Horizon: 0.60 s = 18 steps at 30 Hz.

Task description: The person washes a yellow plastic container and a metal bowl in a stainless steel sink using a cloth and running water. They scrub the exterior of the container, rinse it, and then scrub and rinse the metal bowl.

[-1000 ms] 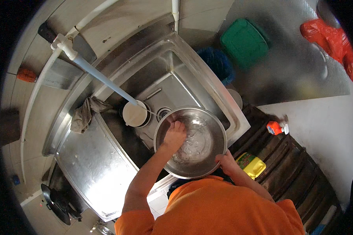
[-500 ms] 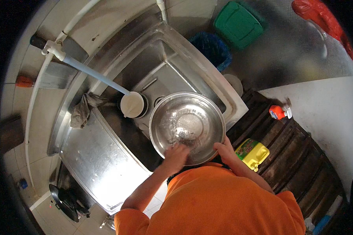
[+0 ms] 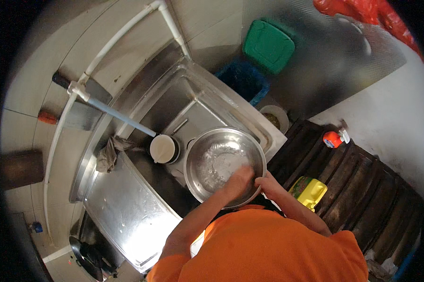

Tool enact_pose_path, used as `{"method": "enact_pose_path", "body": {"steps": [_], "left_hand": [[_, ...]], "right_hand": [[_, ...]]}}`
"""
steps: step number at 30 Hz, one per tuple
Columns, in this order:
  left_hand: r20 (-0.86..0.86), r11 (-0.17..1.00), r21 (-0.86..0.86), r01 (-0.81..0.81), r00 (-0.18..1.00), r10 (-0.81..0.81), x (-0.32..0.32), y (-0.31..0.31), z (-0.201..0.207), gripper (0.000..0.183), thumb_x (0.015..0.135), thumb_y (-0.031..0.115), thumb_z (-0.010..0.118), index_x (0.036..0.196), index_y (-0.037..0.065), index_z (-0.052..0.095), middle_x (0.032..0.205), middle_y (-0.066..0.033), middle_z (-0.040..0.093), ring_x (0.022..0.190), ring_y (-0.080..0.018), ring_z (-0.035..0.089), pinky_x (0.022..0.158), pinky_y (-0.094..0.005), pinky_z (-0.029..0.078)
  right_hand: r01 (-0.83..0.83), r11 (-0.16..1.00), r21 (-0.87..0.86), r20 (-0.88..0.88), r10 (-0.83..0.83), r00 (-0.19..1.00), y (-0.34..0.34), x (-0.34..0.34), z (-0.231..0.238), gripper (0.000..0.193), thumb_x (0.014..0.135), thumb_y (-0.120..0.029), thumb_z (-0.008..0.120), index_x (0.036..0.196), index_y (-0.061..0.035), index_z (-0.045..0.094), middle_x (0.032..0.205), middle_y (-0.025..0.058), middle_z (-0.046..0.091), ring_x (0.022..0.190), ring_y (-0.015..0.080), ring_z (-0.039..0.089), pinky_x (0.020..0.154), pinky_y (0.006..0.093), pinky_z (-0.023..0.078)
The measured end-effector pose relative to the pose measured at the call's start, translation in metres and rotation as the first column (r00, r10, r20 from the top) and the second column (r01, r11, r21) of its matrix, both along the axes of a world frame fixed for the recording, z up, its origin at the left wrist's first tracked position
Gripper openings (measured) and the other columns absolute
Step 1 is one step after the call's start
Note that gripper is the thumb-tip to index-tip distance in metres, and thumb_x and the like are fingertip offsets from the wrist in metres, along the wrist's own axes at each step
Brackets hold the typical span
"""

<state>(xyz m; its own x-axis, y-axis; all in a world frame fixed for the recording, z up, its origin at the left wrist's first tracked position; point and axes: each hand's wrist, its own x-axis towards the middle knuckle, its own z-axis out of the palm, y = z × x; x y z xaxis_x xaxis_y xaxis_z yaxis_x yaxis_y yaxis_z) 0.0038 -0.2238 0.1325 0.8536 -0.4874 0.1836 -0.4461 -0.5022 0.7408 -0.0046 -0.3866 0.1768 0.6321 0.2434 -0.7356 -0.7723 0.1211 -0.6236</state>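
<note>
A wide stainless steel bowl [image 3: 208, 177] with some water in it is held over the near right part of the sink. My right hand [image 3: 268, 183] grips its right rim, with the fingers closed over the edge. Inside the bowl, by its right wall, is my left hand [image 3: 240, 180]; motion smears its fingers, so I cannot tell their shape. To the left of the bowl, a white-lined round container [image 3: 164, 149] with a long blue handle [image 3: 120, 115] stands in the steel sink [image 3: 216, 113].
A bare steel drainboard [image 3: 127, 202] lies left, with a grey rag [image 3: 109, 157] at its far edge. On the right, a dark slatted surface [image 3: 348, 188] bears a yellow jug [image 3: 309, 192] and a red bottle [image 3: 332, 139]. A blue-lined bin [image 3: 242, 82] stands behind the sink.
My left hand has moved rightward inside the bowl, toward the right wall. My right hand stays on the rim. The whole view has shifted somewhat.
</note>
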Motion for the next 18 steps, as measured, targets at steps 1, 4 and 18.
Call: {"method": "enact_pose_path", "body": {"steps": [1, 4, 18], "left_hand": [[-0.135, 0.966, 0.074, 0.249, 0.962, -0.237, -0.009, 0.004, 0.006, 0.025, 0.077, 0.004, 0.061, 0.101, 0.003, 0.055, 0.097, -0.0202, 0.053, 0.092, -0.0405, 0.052, 0.081, -0.0465, 0.044], [-0.453, 0.827, 0.327, 0.457, 0.844, -0.287, -0.021, 0.028, 0.024, 0.023, 0.076, 0.001, 0.058, 0.099, 0.004, 0.060, 0.103, -0.0182, 0.058, 0.101, -0.0371, 0.054, 0.088, -0.0442, 0.045], [-0.693, 0.545, 0.086, -0.834, 0.343, 0.634, -0.079, 0.115, -0.049, 0.008, 0.085, 0.004, 0.062, 0.088, -0.002, 0.067, 0.073, -0.0030, 0.064, 0.070, -0.0111, 0.059, 0.065, -0.0286, 0.049]], "right_hand": [[0.044, 0.999, -0.009, -0.011, -0.044, 0.999, -0.008, -0.002, 0.002, 0.049, 0.070, 0.000, 0.054, 0.119, -0.0040, 0.050, 0.083, 0.0064, 0.057, 0.063, 0.0192, 0.055, 0.051, 0.0306, 0.044], [0.114, 0.993, -0.018, -0.030, -0.114, 0.993, -0.026, -0.005, 0.008, 0.050, 0.069, 0.001, 0.054, 0.119, -0.0045, 0.049, 0.085, 0.0084, 0.056, 0.065, 0.0214, 0.055, 0.051, 0.0324, 0.044], [0.537, 0.840, -0.079, 0.355, -0.480, 0.802, -0.175, 0.070, 0.049, 0.075, 0.066, 0.002, 0.047, 0.138, -0.0119, 0.032, 0.115, 0.0156, 0.053, 0.091, 0.0357, 0.062, 0.062, 0.0440, 0.060]]}}
